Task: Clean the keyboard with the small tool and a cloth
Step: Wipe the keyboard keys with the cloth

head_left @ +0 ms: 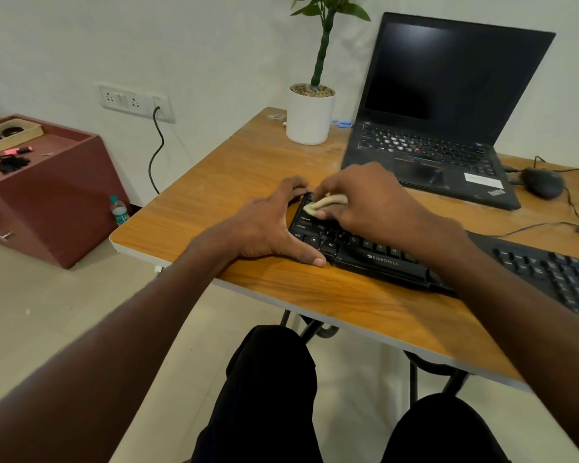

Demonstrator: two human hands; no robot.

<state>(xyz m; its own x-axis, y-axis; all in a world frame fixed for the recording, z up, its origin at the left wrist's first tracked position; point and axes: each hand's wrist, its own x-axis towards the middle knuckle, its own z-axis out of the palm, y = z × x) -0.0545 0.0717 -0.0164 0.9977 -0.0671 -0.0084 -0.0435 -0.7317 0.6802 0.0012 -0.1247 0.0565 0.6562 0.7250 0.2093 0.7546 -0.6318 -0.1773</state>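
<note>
A black keyboard (381, 259) lies slanted along the front of the wooden table (248, 162). My right hand (365, 198) grips a small rolled beige cloth (328, 202) and presses it on the keys at the keyboard's upper left corner. My left hand (268, 222) rests spread on the table and clasps the keyboard's left end, thumb along its front edge and fingers at its back corner. No small tool is in sight.
An open black laptop (442, 128) stands behind the keyboard, with a white pot holding a plant (310, 115) to its left and a black mouse (542, 182) to its right. A maroon cabinet (47, 195) and a water bottle (118, 210) stand on the floor left of the table.
</note>
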